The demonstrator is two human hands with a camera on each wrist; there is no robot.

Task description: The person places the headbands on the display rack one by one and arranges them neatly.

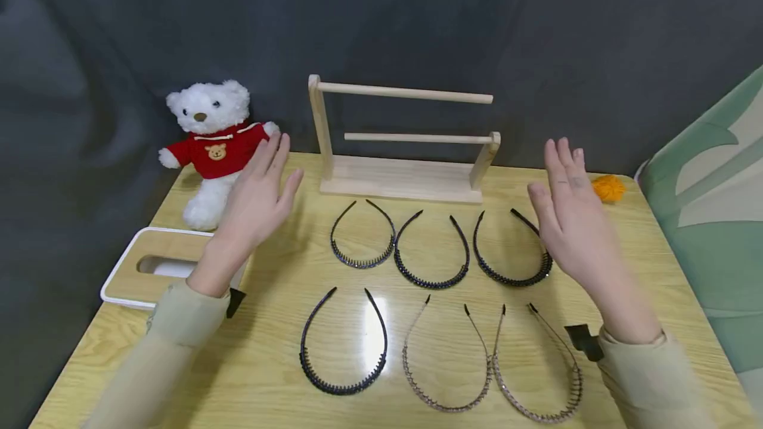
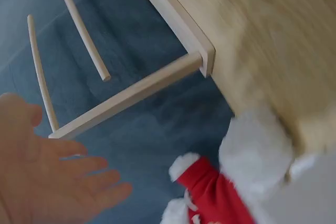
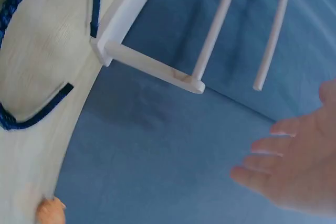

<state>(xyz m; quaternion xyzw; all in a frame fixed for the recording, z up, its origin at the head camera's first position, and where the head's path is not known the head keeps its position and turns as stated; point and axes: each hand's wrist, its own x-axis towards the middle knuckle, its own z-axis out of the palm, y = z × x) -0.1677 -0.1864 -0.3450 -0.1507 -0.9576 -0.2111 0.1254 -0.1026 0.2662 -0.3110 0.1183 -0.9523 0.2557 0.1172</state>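
Observation:
My left hand (image 1: 256, 200) hovers with straight fingers between the white teddy bear (image 1: 208, 111) in a red sweater and the rack, holding nothing. On the right, my other hand (image 1: 572, 217) is likewise held up with extended fingers, beside a black toothed headband (image 1: 512, 280). Two more dark headbands, one left (image 1: 363, 263) and one middle (image 1: 432, 283), complete the back row. In the front row lie a black headband (image 1: 342, 389) and two brownish ones, one centre (image 1: 447, 408) and one right (image 1: 539, 418). Behind them stands a wooden rack (image 1: 399, 177) with two bare horizontal rods.
A tissue box (image 1: 128, 277) with a wooden lid sits at the table's left, partly behind my left forearm. An orange yarn ball (image 1: 608, 188) lies at the back right. Dark cloth (image 1: 417, 18) hangs behind the table (image 1: 274, 363); green patterned fabric (image 1: 709, 217) borders its right.

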